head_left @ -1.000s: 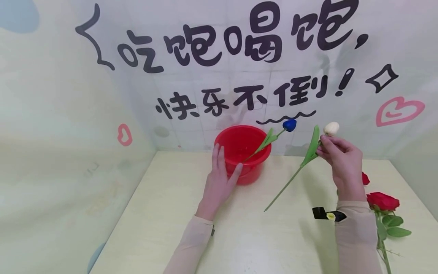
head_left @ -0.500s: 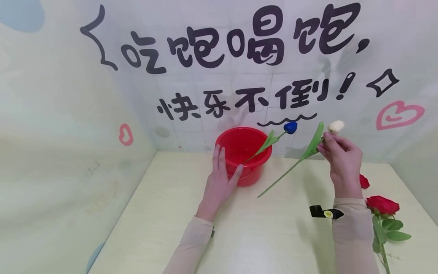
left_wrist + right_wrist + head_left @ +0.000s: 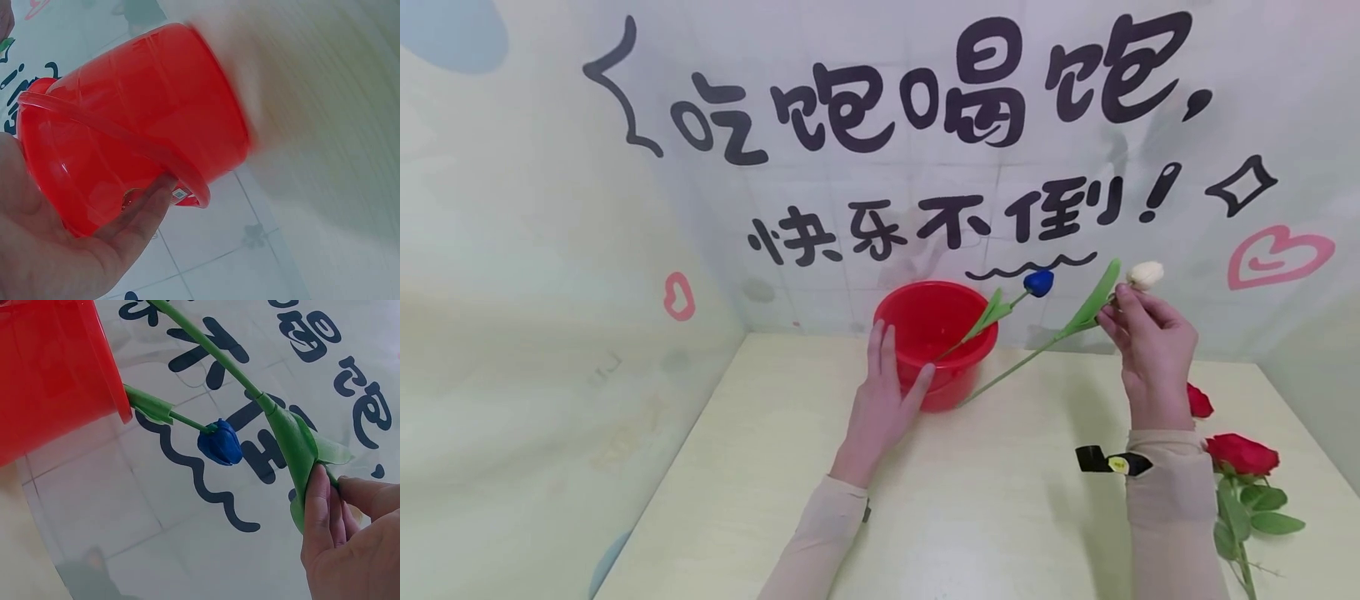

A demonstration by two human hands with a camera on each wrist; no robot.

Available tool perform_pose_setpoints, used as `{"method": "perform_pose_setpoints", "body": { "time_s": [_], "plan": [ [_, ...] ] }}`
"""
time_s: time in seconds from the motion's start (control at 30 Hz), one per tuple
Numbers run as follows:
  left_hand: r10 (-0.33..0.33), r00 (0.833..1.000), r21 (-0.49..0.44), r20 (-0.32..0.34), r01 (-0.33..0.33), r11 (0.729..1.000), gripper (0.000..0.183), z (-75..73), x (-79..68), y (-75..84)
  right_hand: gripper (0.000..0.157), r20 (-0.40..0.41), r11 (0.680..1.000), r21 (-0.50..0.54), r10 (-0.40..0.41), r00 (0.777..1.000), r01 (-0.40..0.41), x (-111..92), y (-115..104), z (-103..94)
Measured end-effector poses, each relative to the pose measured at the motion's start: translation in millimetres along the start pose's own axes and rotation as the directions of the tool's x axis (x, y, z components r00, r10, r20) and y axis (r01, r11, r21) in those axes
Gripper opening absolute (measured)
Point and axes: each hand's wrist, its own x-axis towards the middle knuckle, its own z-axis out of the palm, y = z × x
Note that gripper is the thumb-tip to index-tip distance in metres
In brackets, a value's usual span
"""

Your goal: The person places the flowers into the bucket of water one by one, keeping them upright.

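A red plastic bucket (image 3: 957,382) stands at the back of the table. My left hand (image 3: 882,400) rests against its near left side, fingers and thumb spread along the wall; in the left wrist view the fingers (image 3: 134,222) lie straight beside the bucket's handle (image 3: 140,144). A blue tulip (image 3: 1038,283) leans out over the right rim, its stem inside. To the right, my right hand (image 3: 1157,350) pinches a white tulip (image 3: 1146,275) by the stem just under its bloom. The white tulip's stem slants down left, its tip near the bucket's lower right side, outside it.
Red roses (image 3: 1243,454) with green leaves lie on the table (image 3: 985,533) at the right, partly behind my right forearm. A printed wall sheet (image 3: 850,183) with black lettering rises right behind the bucket.
My right hand has tilted the white tulip, so its stem tip has swung up and left toward the bucket. The left hand has stayed on the bucket. The head view has shifted slightly.
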Motion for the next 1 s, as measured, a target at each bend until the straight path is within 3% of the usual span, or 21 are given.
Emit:
{"method": "perform_pose_setpoints", "body": {
  "time_s": [0.83,1.0],
  "plan": [
    [-0.036,0.999,0.004,0.015,0.036,0.999,0.103,0.2,-2.1,-2.3,0.043,-0.089,0.979,0.195,-0.050,0.995,0.066,10.4,6.9,14.9],
    [-0.024,1.000,0.006,0.007,0.024,1.000,0.103,0.2,-0.6,-1.0,0.034,-0.102,0.973,0.213,-0.069,0.992,0.090,13.8,10.5,17.1]
  ]
}}
